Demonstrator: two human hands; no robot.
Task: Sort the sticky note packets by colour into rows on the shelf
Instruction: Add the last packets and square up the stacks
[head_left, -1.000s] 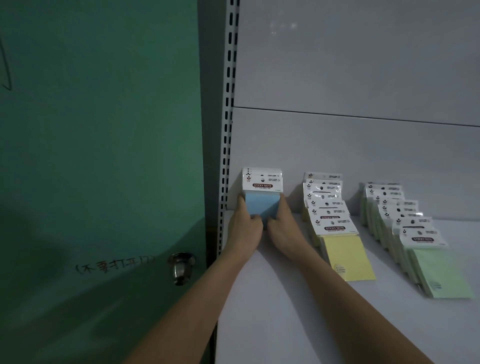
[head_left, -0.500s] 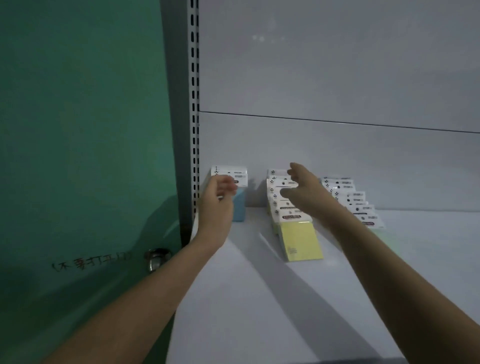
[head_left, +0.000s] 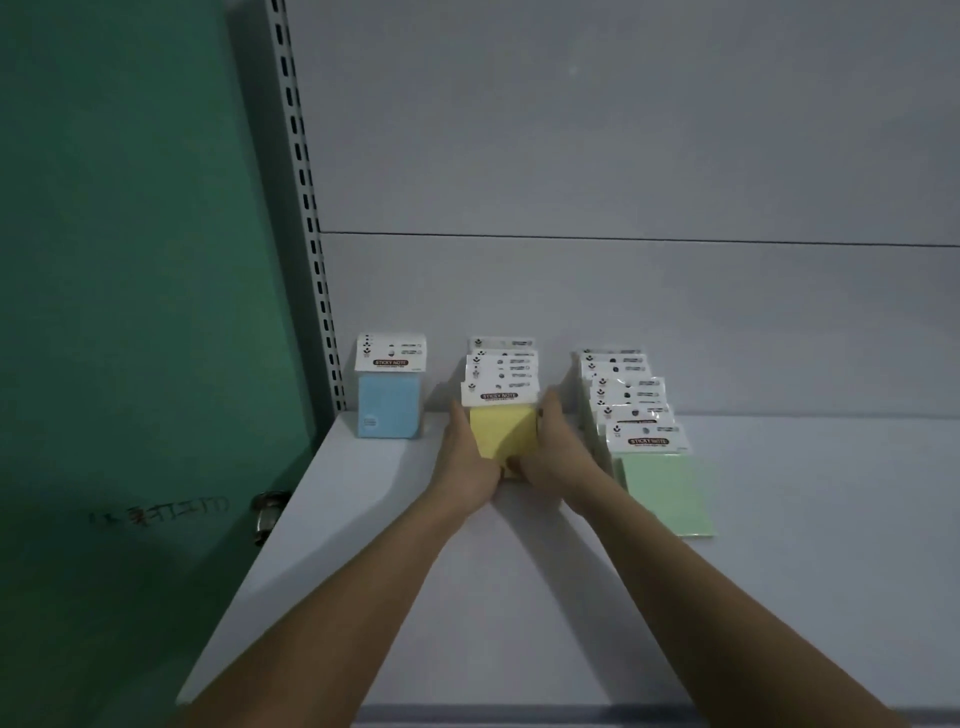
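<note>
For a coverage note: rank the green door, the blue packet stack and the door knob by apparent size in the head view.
1. green door, largest by far.
2. blue packet stack.
3. door knob, smallest, though partly hidden by the shelf edge.

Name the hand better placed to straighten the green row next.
Right. The right hand rests on the yellow row's right side, directly beside the green row. The left hand sits on the yellow row's far side and would have to cross over.
</note>
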